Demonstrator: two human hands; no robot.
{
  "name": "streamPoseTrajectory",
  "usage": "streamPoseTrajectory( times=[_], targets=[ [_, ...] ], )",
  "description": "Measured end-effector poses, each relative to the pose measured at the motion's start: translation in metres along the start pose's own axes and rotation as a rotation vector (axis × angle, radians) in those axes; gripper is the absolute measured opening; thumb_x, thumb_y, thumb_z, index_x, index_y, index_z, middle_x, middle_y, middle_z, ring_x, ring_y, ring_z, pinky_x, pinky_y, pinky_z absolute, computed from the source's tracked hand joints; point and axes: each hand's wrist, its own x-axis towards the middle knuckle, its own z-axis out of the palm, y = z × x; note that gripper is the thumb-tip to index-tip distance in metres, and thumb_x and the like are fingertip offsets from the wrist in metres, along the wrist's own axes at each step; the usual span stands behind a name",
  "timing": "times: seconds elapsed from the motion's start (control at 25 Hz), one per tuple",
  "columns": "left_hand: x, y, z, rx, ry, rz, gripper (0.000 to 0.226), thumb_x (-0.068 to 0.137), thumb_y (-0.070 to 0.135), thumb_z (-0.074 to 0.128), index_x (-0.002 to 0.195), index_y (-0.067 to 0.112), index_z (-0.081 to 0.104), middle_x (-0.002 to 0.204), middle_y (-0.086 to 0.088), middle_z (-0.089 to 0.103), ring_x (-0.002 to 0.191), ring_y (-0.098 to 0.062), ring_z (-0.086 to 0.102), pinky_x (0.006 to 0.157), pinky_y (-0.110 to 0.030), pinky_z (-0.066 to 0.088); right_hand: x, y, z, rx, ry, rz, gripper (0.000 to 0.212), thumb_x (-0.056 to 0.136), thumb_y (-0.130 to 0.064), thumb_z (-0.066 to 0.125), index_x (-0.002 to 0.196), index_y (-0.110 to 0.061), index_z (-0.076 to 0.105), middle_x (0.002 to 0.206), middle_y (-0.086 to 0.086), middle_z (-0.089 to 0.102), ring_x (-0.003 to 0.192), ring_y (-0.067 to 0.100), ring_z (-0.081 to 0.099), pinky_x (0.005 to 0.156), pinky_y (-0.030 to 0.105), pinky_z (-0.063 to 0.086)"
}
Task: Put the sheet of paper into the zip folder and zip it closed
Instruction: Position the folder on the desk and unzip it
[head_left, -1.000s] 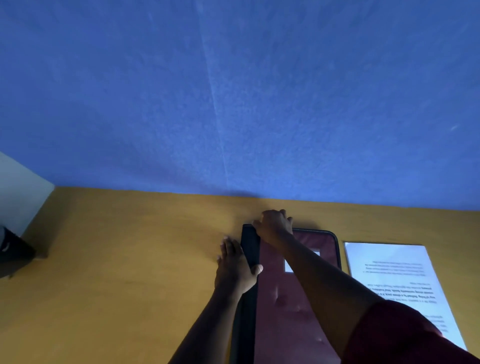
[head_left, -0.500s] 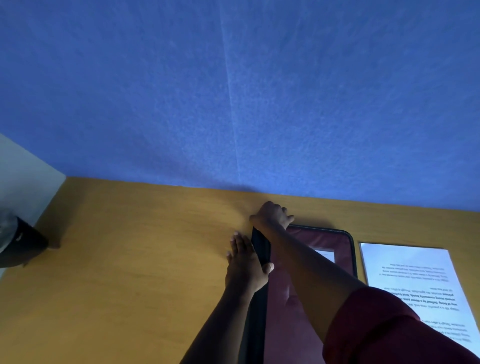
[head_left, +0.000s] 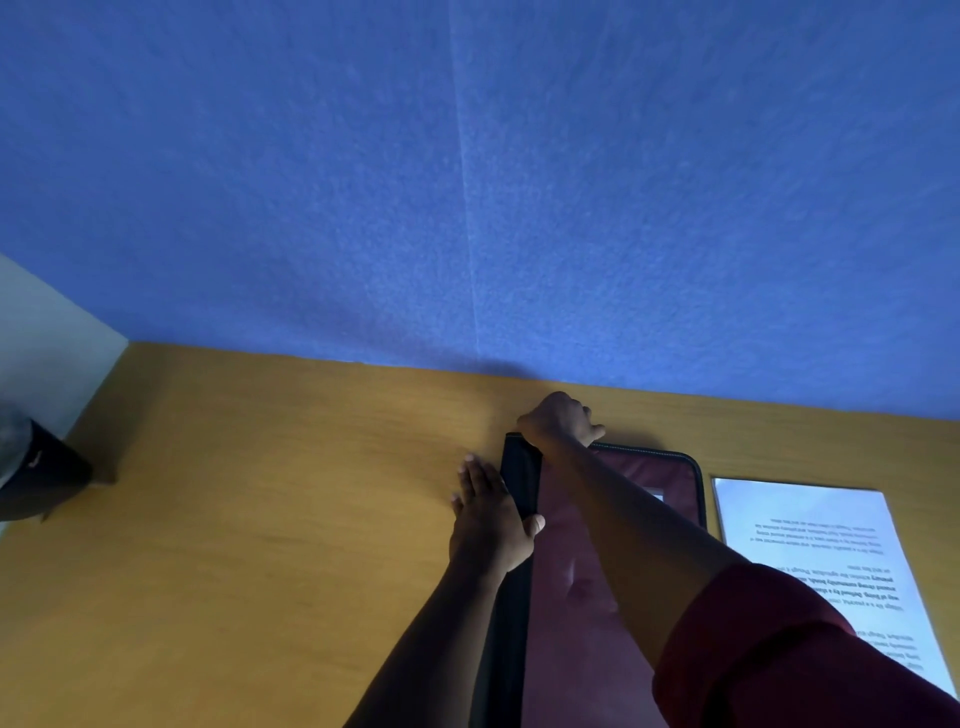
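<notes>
A maroon zip folder (head_left: 576, 613) with a black spine and black zip edging lies flat on the wooden desk (head_left: 260, 519). My left hand (head_left: 491, 514) rests flat with straight fingers on the spine's left side, thumb over the cover. At the folder's far left corner, my right hand (head_left: 561, 421) is curled, apparently pinching the zip pull, which its fingers hide. My right forearm crosses over the cover. A printed sheet of paper (head_left: 826, 561) lies on the desk just right of the folder.
A blue wall (head_left: 519, 182) rises right behind the desk's far edge. A dark object (head_left: 36, 467) sits at the desk's far left corner beside a white wall. Bare desk stretches left of the folder.
My right hand has shifted a little along the folder's far edge at the corner. The left hand stays pressed on the spine. The camera has tilted, shifting the scene right and up.
</notes>
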Motion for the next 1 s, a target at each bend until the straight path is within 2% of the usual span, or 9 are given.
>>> streamPoseTrajectory(
  times=[0.24, 0.4, 0.56, 0.72, 1.0],
  targets=[
    [-0.001, 0.000, 0.001, -0.012, -0.004, -0.007, 0.108, 0.094, 0.055, 0.053, 0.151, -0.004, -0.017, 0.161, -0.022, -0.022, 0.151, -0.035, -0.015, 0.123, -0.050, 0.008, 0.007, 0.029, -0.019, 0.012, 0.051, 0.036, 0.013, 0.077, -0.016, 0.062, 0.089, -0.015, 0.056, 0.108, 0.006, 0.066, 0.119, 0.027, 0.047, 0.095, 0.045, 0.032],
    [-0.001, 0.000, 0.001, 0.004, -0.006, -0.003, 0.107, 0.094, 0.057, 0.051, 0.151, -0.004, -0.017, 0.161, -0.022, -0.021, 0.151, -0.035, -0.015, 0.122, -0.050, 0.008, 0.014, 0.058, -0.036, 0.001, 0.092, 0.074, 0.027, 0.078, -0.019, 0.062, 0.104, -0.011, 0.064, 0.114, 0.009, 0.065, 0.121, 0.028, 0.047, 0.099, 0.045, 0.032],
    [-0.001, -0.001, 0.001, 0.012, -0.012, 0.006, 0.106, 0.095, 0.058, 0.050, 0.151, -0.004, -0.016, 0.161, -0.022, -0.021, 0.150, -0.036, -0.015, 0.122, -0.050, 0.008, 0.023, 0.097, -0.058, -0.005, 0.142, 0.134, 0.027, 0.078, -0.019, 0.061, 0.103, -0.011, 0.063, 0.113, 0.010, 0.065, 0.121, 0.029, 0.046, 0.098, 0.044, 0.032],
    [-0.001, 0.000, 0.001, 0.033, -0.019, 0.002, 0.105, 0.095, 0.058, 0.048, 0.151, -0.004, -0.016, 0.161, -0.023, -0.021, 0.151, -0.036, -0.014, 0.122, -0.050, 0.008, 0.030, 0.134, -0.079, 0.020, 0.160, 0.181, 0.017, 0.075, -0.019, 0.061, 0.091, -0.013, 0.058, 0.108, 0.010, 0.066, 0.118, 0.030, 0.047, 0.096, 0.044, 0.033],
    [0.000, 0.000, 0.001, 0.061, -0.027, 0.002, 0.104, 0.095, 0.060, 0.046, 0.152, -0.003, -0.014, 0.161, -0.022, -0.021, 0.151, -0.036, -0.013, 0.122, -0.050, 0.011, 0.031, 0.187, -0.087, 0.113, 0.149, 0.324, 0.029, 0.079, -0.022, 0.063, 0.105, -0.009, 0.063, 0.116, 0.013, 0.064, 0.123, 0.031, 0.044, 0.097, 0.045, 0.033]
  ],
)
